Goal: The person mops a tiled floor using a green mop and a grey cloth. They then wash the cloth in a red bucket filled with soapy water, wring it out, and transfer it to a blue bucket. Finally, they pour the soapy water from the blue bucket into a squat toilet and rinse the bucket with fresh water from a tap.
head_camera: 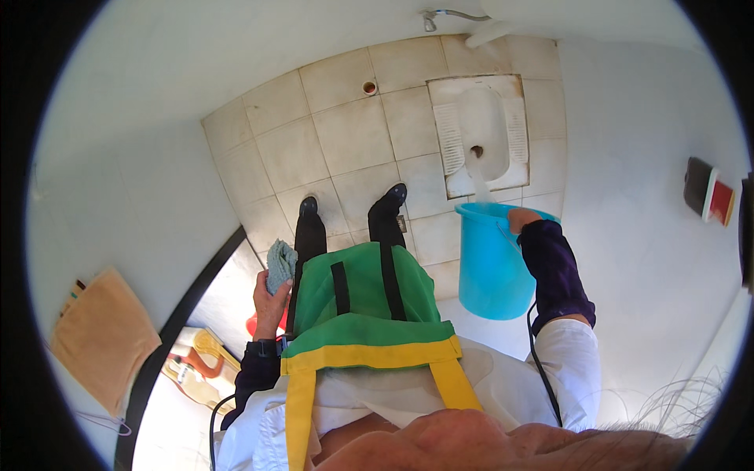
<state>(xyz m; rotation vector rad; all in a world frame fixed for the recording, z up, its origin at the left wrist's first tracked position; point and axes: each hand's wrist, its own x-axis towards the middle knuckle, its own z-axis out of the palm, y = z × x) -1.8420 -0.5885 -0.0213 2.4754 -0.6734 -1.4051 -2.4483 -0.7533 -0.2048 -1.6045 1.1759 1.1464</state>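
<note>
My right hand (523, 220) grips a blue plastic bucket (495, 265) at its rim, near the wire handle. Water (482, 185) streams from the tilted bucket into a white ceramic squat toilet (480, 118) set in the tiled floor, running towards its drain hole. A folded grey-green cloth (281, 266) is held in my left hand (270, 303), beside my left leg. The inside of the bucket is mostly hidden.
Beige floor tiles (353, 138) bear an open pipe end (369, 88). A tap with a hose (430, 22) juts from the wall ahead. A dark and red box (707, 191) is on the right wall. At left, a tan cloth (106, 341) hangs near the black-edged doorway (194, 288).
</note>
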